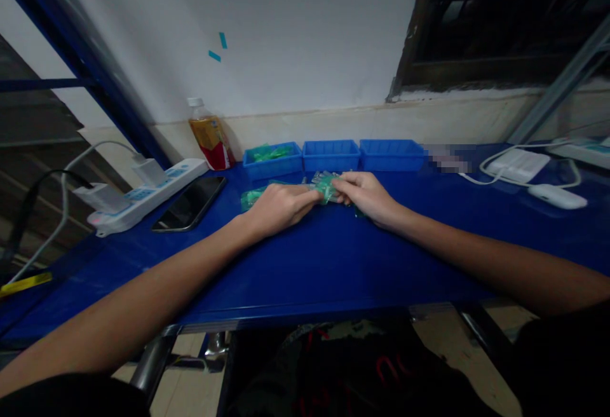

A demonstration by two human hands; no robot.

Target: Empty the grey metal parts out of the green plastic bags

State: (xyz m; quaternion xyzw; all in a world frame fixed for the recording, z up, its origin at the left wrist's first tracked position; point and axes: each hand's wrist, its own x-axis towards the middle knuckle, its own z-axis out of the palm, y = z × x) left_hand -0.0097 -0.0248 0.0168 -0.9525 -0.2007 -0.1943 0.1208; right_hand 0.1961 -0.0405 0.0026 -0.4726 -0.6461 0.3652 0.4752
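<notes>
Blue desk (pixel 305 271) against a pale wall (pixel 305 35): three bins (pixel 331 162) in a row, leftmost holding green plastic (pixel 271 152), plus one bottle (pixel 212 137) and one phone (pixel 190 204) further left. Left hand (pixel 282 206) and right hand (pixel 363 192) both pinch one clear-green packet (pixel 326 189) just in front of the middle bin. Forearms angle inward from either side, fingertips nearly meeting at the packet.

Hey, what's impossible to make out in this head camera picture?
All in the head view:
- Green packet: full outline, partly covered by the left hand and right hand.
- Item beside the rightmost blue bin: blurred by pixelation.
- Bottle: label wording, too small and blurred.
- White device, far right: cut off by the edge.
</notes>
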